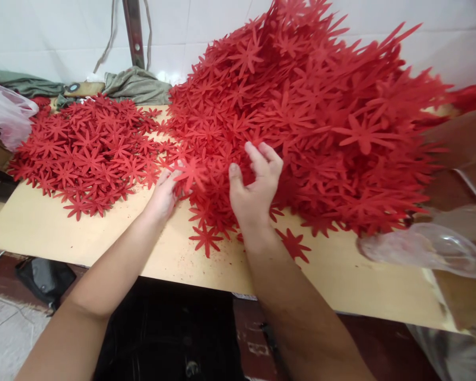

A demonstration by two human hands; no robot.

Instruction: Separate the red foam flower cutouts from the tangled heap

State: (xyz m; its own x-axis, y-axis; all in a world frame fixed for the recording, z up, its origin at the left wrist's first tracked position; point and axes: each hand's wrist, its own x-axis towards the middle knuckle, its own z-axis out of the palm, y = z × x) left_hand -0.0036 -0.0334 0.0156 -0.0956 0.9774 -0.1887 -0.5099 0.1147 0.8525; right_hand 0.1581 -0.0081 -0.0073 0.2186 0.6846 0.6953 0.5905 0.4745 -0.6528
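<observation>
A large heap of red flower-shaped cutouts [301,116] with long narrow petals rises against the wall. My left hand [165,194] is closed on one red flower cutout [192,174] at the heap's left edge; its fingertips are partly hidden by the petals. Just in front of the heap, my right hand [257,186] has thumb and fingers apart and curved, with nothing seen between them. To the left lies a lower pile of similar red cutouts [91,151]. Near the table's front, a single red cutout [205,239] lies below the heap, and another [294,244] is beside my right wrist.
The pale wooden table [143,248] has small red bits on it. A clear plastic container [428,248] sits at the right, by brown boxes [460,174]. At the left is a white plastic bag [8,114]. Grey-green cloth [135,84] lies along the tiled wall.
</observation>
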